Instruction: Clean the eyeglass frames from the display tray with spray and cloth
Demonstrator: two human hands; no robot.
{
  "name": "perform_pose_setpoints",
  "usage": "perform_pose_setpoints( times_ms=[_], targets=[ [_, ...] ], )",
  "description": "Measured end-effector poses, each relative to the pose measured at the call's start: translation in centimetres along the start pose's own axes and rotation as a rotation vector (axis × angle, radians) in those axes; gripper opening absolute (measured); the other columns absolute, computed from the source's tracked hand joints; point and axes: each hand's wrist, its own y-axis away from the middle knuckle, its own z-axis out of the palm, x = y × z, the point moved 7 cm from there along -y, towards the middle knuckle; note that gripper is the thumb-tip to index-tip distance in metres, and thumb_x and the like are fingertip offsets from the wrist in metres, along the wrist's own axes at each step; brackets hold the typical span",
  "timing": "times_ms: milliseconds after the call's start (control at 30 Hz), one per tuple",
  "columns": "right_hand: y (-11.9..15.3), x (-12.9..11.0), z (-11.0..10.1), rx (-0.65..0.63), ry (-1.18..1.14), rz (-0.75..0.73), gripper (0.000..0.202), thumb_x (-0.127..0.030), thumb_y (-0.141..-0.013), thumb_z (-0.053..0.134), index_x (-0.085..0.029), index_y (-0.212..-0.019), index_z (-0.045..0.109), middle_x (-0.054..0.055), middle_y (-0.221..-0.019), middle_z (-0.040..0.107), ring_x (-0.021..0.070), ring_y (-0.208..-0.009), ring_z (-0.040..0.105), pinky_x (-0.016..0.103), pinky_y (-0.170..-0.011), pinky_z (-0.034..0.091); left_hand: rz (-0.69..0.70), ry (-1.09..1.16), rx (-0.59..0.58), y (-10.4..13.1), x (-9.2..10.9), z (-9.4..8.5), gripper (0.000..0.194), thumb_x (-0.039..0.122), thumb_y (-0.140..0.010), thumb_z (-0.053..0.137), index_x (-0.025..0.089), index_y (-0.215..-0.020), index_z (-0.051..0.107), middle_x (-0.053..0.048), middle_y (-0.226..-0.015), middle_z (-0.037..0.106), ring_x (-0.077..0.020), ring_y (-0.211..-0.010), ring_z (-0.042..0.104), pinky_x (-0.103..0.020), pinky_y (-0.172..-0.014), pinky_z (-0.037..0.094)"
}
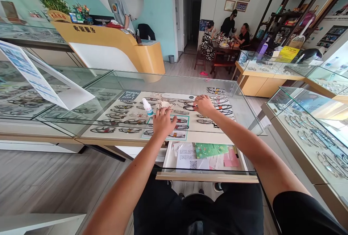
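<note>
My right hand [204, 105] is closed on a pair of dark-framed eyeglasses [188, 106] over the glass counter top [130, 77]. Its fingertips hide one end of the frame. On the same counter rests my left hand [162, 122], thumb held apart from the fingers. Those fingertips touch or nearly touch a crumpled beige cloth [164, 104]. Just left of the cloth is a small white bottle [147, 106] with a blue-green label. A teal-edged tray or mat [187, 133] lies under my left hand, with glasses showing around it.
Rows of eyeglasses [102, 130] fill the display case. Below me an open drawer [167, 157] holds papers and a green leaflet [210, 149]. A folded white sign [50, 79] stands at left. One person is behind the yellow counter [114, 43]; others sit round a far table [217, 46].
</note>
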Motion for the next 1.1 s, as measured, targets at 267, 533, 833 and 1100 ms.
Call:
perform_pose_setpoints(
  times_ms=[267,533,833,1100],
  targets=[
    [1.8,1.8,-4.1,0.074,-0.075,-0.011,0.029,-0.034,-0.108,0.073,-0.025,-0.132,0.087,0.012,-0.154,0.077,0.0381,-0.142,0.065,0.057,-0.124,0.047,-0.011,0.000,-0.011,0.0,0.0,0.0,0.048,0.043,-0.108,0.054,0.024,-0.147,0.075,-0.016,-0.164,0.066,-0.0437,-0.154,0.055,-0.061,-0.122,0.050],
    [13.8,9.5,-7.5,0.015,-0.183,-0.227,0.013,-0.040,-0.099,0.086,-0.029,-0.106,0.090,0.008,-0.138,0.087,0.0390,-0.132,0.078,0.061,-0.118,0.055,-0.006,0.011,-0.005,0.0,0.2,0.1,0.050,0.045,-0.108,0.053,0.020,-0.145,0.075,-0.018,-0.165,0.065,-0.0457,-0.154,0.054,-0.064,-0.121,0.049],
    [17.7,9.7,-4.1,0.043,-0.149,-0.143,0.009,-0.039,-0.102,0.086,-0.030,-0.102,0.090,0.006,-0.142,0.087,0.0393,-0.144,0.073,0.065,-0.125,0.052,-0.009,0.034,0.008,0.0,0.2,-0.1,0.048,0.044,-0.107,0.054,0.022,-0.143,0.076,-0.018,-0.163,0.066,-0.0463,-0.152,0.054,-0.064,-0.120,0.048],
    [16.3,10.3,-3.3,0.055,-0.199,-0.132,0.012,-0.031,-0.105,0.079,-0.032,-0.108,0.091,0.005,-0.134,0.089,0.0364,-0.138,0.077,0.060,-0.122,0.055,-0.001,0.041,0.030,0.0,0.0,-0.1,0.047,0.043,-0.106,0.055,0.021,-0.142,0.077,-0.017,-0.162,0.067,-0.0467,-0.150,0.055,-0.064,-0.119,0.049]
  ],
)
